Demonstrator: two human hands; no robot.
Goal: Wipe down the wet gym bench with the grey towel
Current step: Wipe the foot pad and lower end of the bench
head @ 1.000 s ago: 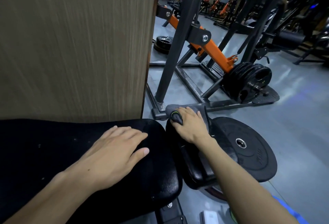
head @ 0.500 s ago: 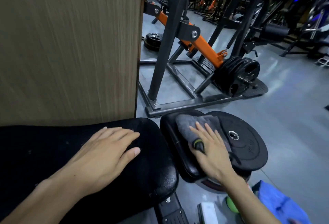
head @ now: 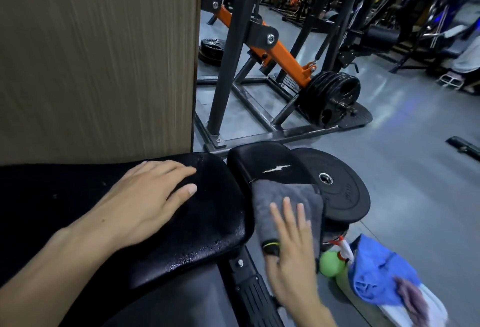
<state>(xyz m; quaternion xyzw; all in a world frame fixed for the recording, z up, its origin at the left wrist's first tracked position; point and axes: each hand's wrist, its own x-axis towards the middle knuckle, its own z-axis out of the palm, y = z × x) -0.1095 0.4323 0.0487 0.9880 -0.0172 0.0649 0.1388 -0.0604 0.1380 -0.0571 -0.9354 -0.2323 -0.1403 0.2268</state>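
The grey towel (head: 285, 197) lies spread over the near half of the small seat pad (head: 267, 160), and my right hand (head: 291, 254) presses it flat there, fingers (head: 287, 207) straight and a little splayed, gripping nothing, so the whole palm drags cloth across the vinyl. A black ring with a green line sits on my thumb. Beyond the towel the pad shows a torn white slit. My left hand (head: 145, 197) rests flat on the long bench surface (head: 207, 238), fingers straight and holding nothing, I judge to brace me as I lean; droplets glint along that pad's edge, so it looks yet to be wiped. A black weight plate (head: 345, 194) lies just beside the seat; its moulded lettering is too faint to read. A green spray bottle (head: 331, 261) stands on the floor beside blue cloth (head: 376, 277).
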